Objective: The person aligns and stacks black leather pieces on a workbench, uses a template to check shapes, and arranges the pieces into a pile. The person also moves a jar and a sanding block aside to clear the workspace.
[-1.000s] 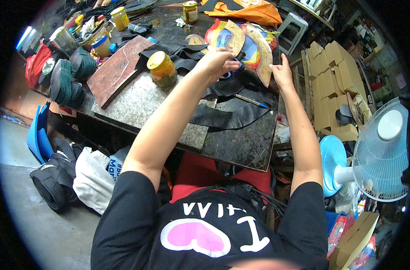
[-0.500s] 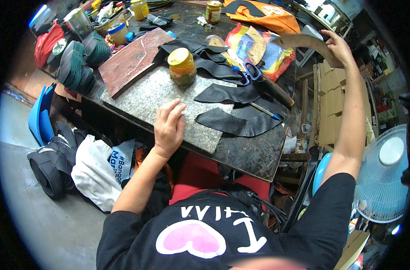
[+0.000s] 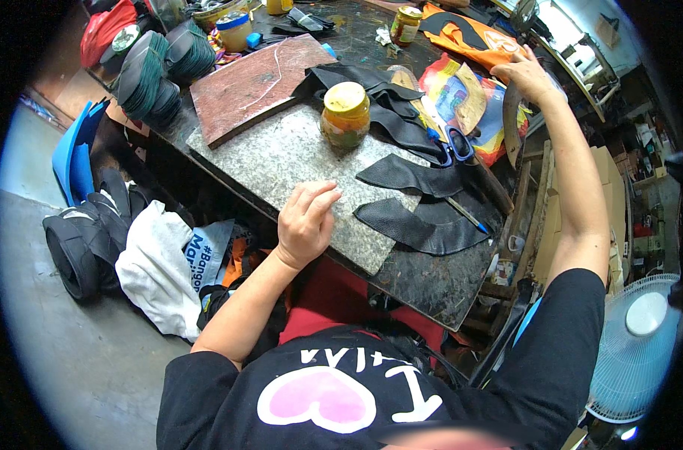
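My left hand (image 3: 306, 223) hovers over the near edge of the speckled stone slab (image 3: 266, 154), fingers loosely bent and holding nothing. Far to the right, my right hand (image 3: 530, 79) reaches out with fingers apart, by the orange cloth (image 3: 461, 31). Just below it a curved strip (image 3: 514, 126) stands at the table's right edge, clear of a firm grip as far as I can see. Two curved black leather pieces (image 3: 420, 227) lie right of the slab with a blue-tipped pen (image 3: 467, 215) between them. A yellow-lidded jar (image 3: 346, 116) stands on the slab.
Blue-handled scissors (image 3: 455, 146), black leather scraps (image 3: 390, 112) and a colourful plastic bag (image 3: 450, 86) lie beyond the slab. A reddish board (image 3: 255, 86) overlaps its far left. Jars and round stacks (image 3: 143, 75) crowd the back left. A fan (image 3: 641, 322) stands at the right.
My right hand has moved away and leftward, letting go of the curved strip, which now sits lower at the table edge. The view has shifted; my left hand stays over the slab.
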A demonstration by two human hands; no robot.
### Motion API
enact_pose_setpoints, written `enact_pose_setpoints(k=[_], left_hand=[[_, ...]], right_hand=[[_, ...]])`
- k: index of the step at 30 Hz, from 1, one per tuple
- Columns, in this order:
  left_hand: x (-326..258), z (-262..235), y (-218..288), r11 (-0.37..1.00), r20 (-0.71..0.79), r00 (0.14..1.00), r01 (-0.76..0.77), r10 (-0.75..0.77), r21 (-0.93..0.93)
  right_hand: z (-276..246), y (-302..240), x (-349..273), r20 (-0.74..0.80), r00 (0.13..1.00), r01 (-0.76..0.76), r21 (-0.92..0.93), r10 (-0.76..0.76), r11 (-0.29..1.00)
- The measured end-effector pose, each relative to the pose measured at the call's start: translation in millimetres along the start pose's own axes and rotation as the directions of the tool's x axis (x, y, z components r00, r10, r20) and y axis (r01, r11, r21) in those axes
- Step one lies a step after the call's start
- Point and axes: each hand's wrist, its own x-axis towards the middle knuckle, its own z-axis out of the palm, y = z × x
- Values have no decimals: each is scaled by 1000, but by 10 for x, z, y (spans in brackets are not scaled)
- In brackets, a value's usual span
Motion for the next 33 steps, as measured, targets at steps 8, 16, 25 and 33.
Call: enact_pose_setpoints(k=[8, 16, 25, 33], left_hand=[[-19, -8, -7, 999, 9, 999, 31, -31, -18], [-31, 3, -8, 999, 6, 999, 43, -42, -26], [167, -107, 28, 986, -190, 969, 147, -160, -81], [723, -169, -141, 997, 142, 986, 83, -83, 6]], right_hand=[[332, -331, 398, -317, 948, 2, 98, 29, 995], [-291, -1954, 66, -373, 925, 370, 927, 71, 55], [-796, -3126, -325, -332, 885, 326, 943, 327, 73], [-800, -3378, -619, -341, 880, 346, 937, 332, 44]])
